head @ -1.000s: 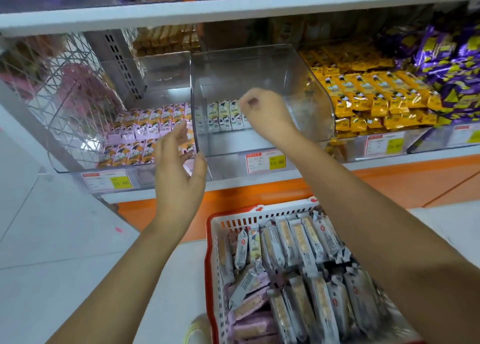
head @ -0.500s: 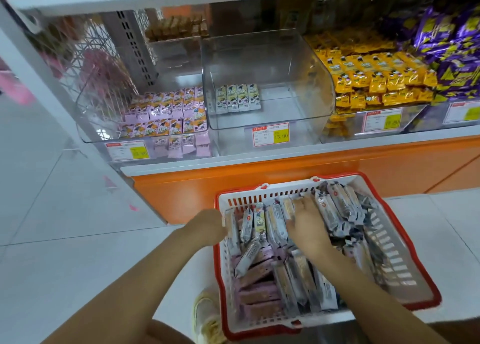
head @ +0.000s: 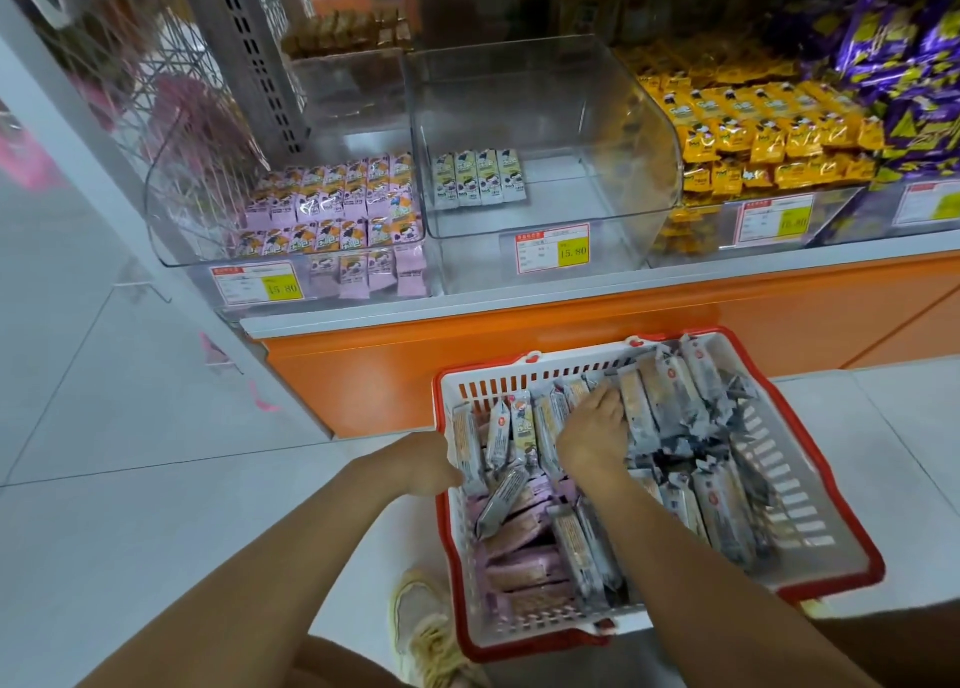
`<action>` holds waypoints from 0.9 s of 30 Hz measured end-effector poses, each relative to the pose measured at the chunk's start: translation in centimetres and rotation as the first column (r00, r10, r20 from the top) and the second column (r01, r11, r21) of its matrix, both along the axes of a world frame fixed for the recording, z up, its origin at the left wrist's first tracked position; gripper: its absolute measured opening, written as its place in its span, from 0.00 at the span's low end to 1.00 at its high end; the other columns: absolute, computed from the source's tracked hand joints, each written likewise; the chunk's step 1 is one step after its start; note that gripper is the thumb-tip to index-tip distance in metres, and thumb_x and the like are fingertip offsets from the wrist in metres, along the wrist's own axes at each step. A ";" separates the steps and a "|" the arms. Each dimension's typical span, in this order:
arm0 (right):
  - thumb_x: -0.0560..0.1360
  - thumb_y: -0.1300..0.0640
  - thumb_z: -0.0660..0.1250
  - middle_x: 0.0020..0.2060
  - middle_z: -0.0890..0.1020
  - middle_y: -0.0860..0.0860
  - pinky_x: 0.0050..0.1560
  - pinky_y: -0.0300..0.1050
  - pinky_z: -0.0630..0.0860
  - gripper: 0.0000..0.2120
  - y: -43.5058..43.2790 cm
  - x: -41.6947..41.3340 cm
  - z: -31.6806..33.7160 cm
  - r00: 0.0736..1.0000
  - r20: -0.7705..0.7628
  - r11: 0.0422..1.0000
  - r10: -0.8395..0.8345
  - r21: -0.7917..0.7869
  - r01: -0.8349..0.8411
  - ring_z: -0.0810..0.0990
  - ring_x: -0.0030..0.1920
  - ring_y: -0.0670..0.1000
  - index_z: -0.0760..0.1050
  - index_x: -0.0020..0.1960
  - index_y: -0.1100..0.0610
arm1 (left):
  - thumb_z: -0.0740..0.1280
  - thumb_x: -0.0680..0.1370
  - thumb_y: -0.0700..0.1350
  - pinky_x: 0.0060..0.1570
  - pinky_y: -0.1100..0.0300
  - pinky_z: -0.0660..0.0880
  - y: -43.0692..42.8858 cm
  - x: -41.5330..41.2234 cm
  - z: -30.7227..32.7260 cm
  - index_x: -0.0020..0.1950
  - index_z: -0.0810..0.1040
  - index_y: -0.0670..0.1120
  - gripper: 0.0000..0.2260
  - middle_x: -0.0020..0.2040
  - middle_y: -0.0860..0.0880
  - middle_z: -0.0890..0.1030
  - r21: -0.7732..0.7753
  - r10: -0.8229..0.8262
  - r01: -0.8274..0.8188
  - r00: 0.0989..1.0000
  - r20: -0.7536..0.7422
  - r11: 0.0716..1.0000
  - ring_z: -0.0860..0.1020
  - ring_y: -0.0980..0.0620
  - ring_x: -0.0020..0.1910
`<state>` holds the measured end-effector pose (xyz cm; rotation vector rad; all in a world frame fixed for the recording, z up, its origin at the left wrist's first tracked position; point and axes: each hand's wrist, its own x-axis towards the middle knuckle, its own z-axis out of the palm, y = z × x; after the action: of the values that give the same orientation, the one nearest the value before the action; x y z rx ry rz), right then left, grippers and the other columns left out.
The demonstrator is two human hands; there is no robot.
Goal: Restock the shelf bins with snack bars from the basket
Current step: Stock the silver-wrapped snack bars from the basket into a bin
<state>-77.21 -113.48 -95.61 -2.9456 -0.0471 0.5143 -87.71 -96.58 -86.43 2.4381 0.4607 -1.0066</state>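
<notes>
Basket (head: 498,381): red rim, white walls, on the floor below the shelf. Contents: grey snack bars (head: 670,401) and pink bars (head: 519,549), heaped loosely.
Right hand (head: 592,432): inside the basket, fingers curled down among the grey bars; whether it holds 1 cannot be told.
Left hand (head: 423,461): against the basket's left rim, fingers bent; grip cannot be told.
Middle bin (head: 545,115): clear, holds 4 bars (head: 478,178) in 1 row at its left.
Left bin (head: 171,209): rows of pink packets.
</notes>
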 end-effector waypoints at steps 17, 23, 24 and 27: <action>0.78 0.56 0.62 0.45 0.78 0.55 0.43 0.46 0.74 0.10 -2.9 -0.3 7.5 0.781 -0.625 0.338 -0.002 0.734 0.589 0.77 0.41 0.52 0.73 0.56 0.60 | 0.65 0.77 0.56 0.54 0.61 0.69 1.2 2.4 1.9 0.69 0.70 0.42 0.25 0.65 0.45 0.75 -0.042 0.016 -0.006 0.969 0.245 0.999 0.74 0.49 0.58; 0.65 0.60 0.76 0.63 0.72 0.71 0.46 0.53 0.77 0.28 -4.7 -2.3 12.0 0.300 -0.693 -0.039 0.656 0.366 0.930 0.80 0.46 0.64 0.76 0.64 0.65 | 0.68 0.71 0.58 0.44 0.62 0.79 -0.7 2.9 7.7 0.60 0.76 0.53 0.19 0.54 0.51 0.82 -0.619 0.275 -0.051 0.922 0.273 0.784 0.81 0.55 0.49; 0.66 0.60 0.74 0.64 0.71 0.72 0.48 0.54 0.76 0.28 -4.6 -2.4 12.5 0.295 -0.680 -0.031 0.671 0.372 0.928 0.79 0.47 0.63 0.75 0.65 0.65 | 0.67 0.73 0.56 0.41 0.64 0.77 -1.3 2.9 8.2 0.57 0.77 0.52 0.15 0.51 0.52 0.83 -0.640 0.280 -0.028 0.913 0.297 0.768 0.81 0.56 0.45; 0.67 0.63 0.74 0.67 0.69 0.70 0.56 0.58 0.75 0.30 -5.1 -2.0 13.6 0.327 -0.643 -0.117 0.693 0.347 0.931 0.77 0.57 0.66 0.72 0.67 0.68 | 0.68 0.76 0.50 0.33 0.66 0.73 -2.8 3.4 9.6 0.51 0.80 0.48 0.08 0.44 0.53 0.85 -0.706 0.435 -0.060 0.824 0.364 0.706 0.79 0.59 0.37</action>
<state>-79.20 -118.55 -82.03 -0.4508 0.1557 1.2644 -84.33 -99.35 -76.88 1.7855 0.1867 -0.2755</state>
